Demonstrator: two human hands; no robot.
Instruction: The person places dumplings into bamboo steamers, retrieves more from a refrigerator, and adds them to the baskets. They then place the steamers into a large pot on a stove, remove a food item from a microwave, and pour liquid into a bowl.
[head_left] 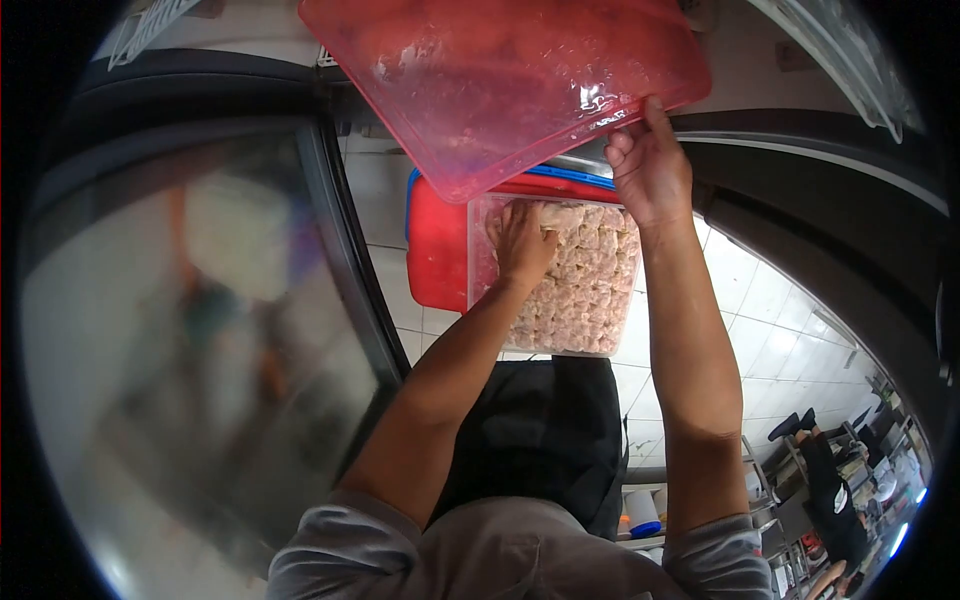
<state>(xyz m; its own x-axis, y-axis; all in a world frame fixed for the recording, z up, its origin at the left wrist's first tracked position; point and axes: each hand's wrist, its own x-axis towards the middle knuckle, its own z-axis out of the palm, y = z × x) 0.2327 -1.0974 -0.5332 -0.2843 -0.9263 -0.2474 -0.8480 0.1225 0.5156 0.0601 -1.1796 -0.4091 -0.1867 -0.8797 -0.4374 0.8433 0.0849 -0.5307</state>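
My right hand (648, 165) pinches the near right edge of a translucent red lid (520, 90), which is raised and tilted above a clear container. Rows of pale, lumpy food pieces (585, 270) fill that clear container (550, 352). Over the container's upper left part, my left hand (522, 240) touches the food with its fingers bent; whether a piece is between them is hidden. Beneath and to the left of the container shows a red lid or tray (437, 245) with a blue rim (575, 176) behind it.
A dark-framed glass door (350, 250) stands open at the left. White wire racks (155, 25) show at the top left. Tiled floor (770, 310) lies to the right. Another person (832, 490) is at the far lower right, near shelves with containers.
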